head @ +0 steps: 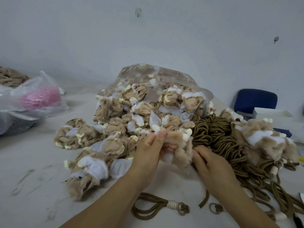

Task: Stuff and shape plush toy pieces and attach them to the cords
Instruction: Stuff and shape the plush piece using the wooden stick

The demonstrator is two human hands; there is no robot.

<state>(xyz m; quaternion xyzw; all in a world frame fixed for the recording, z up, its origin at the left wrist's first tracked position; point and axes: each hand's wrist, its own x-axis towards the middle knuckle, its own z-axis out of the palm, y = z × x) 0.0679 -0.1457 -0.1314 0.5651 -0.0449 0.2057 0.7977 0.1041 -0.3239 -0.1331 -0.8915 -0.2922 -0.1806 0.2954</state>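
Nearest to us on the pale table (32, 162) lies one looped brown cord (148, 209) bound with a white wrapping, and just to its right one small tan ring (215, 208). Above these our two hands meet on a single tan plush piece (181, 145) with white and cream bits, held just off the table at the middle of the scene. Our left hand (148, 155) pinches its left side, thumb on top and fingers curled under. Our right hand (212, 163) grips its lower right edge with curled fingers. Touching the piece on the right is one big tangled bundle of brown cords (217, 139), trailing toward the near right edge. Beyond it sits a cluster of fluffy plush pieces (266, 140) already on cords. Left of and behind our hands spreads a heap of unstuffed plush pieces (118, 129), too many and too jumbled to count, spilling from one clear plastic bag (172, 76). Farther left, one thin plastic bag (37, 86) holds something pink (41, 97), with a tan heap (11, 78) behind it. At the far right stand a blue chair (255, 100) and a white box (271, 112) against the white wall (148, 38).
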